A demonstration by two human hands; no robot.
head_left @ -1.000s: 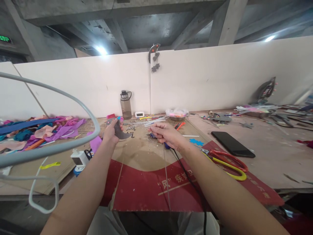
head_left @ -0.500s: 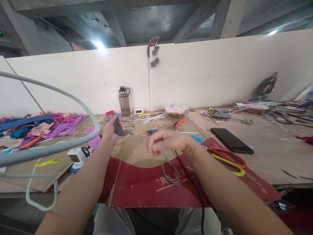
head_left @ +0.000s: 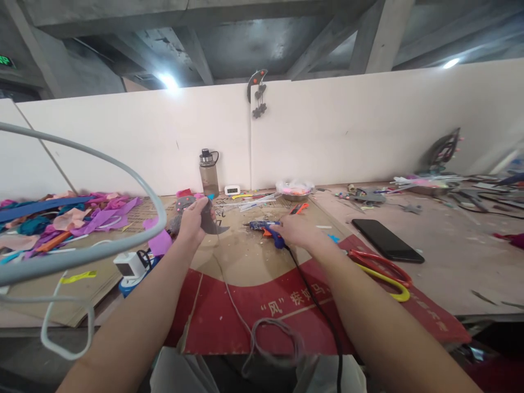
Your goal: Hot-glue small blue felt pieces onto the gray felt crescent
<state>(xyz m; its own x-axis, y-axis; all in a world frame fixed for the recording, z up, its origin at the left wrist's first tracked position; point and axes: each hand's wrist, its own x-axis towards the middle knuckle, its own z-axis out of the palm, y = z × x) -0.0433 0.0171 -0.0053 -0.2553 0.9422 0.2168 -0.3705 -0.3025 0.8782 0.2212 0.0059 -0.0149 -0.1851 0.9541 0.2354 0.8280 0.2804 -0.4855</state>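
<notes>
My left hand (head_left: 191, 219) is closed around a dark grey crescent moon shape (head_left: 210, 222), holding it over the cardboard with its pointed tip to the right. From the crescent, a thin grey cord (head_left: 227, 289) runs down to a loose coil at the front edge. My right hand (head_left: 295, 229) has its fingers around the handle of a blue hot glue gun (head_left: 279, 239) with an orange trigger. The gun's nozzle points left, towards the crescent but apart from it. A black cable (head_left: 313, 292) trails from its handle towards me.
Red-printed cardboard (head_left: 229, 322) covers the work area. Red-and-yellow scissors (head_left: 382, 273) and a black phone (head_left: 387, 240) lie right. An orange-handled tool (head_left: 298, 208), a bottle (head_left: 209, 172) and a small digital clock (head_left: 232, 190) are behind. Coloured scraps (head_left: 69, 218) and a charger (head_left: 130, 265) sit left.
My right hand has let go of the coiled cord and taken hold of the glue gun. The coil has dropped to the front edge. My left hand, with the crescent, has shifted slightly right.
</notes>
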